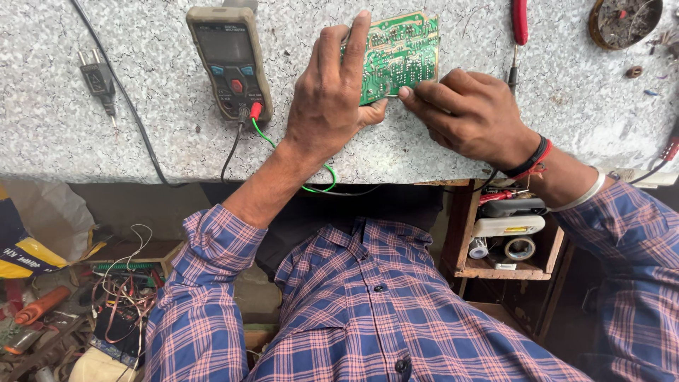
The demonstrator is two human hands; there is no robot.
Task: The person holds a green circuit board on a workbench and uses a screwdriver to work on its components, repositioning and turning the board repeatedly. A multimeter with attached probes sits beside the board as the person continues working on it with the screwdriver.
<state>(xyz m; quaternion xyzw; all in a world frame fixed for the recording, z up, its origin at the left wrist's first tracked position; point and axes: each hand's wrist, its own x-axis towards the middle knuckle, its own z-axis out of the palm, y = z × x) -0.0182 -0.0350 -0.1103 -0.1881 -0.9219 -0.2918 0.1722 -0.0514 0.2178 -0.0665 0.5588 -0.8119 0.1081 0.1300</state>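
Observation:
A green circuit board (402, 53) lies solder side up on the speckled grey worktop (177, 134). My left hand (332, 92) grips its left edge, index finger stretched over the top and thumb under the lower edge. My right hand (470, 113) rests at the board's lower right corner, fingertips touching that edge; whether it pinches anything small is hidden. A black and red band circles the right wrist.
A tan multimeter (230, 60) lies left of the board, its black and green leads trailing off the edge. A black plug and cable (99, 78) sit far left. A red-handled tool (520, 21) and round dish (626, 21) lie upper right. Below are a wooden drawer (509, 244) and floor clutter (78, 311).

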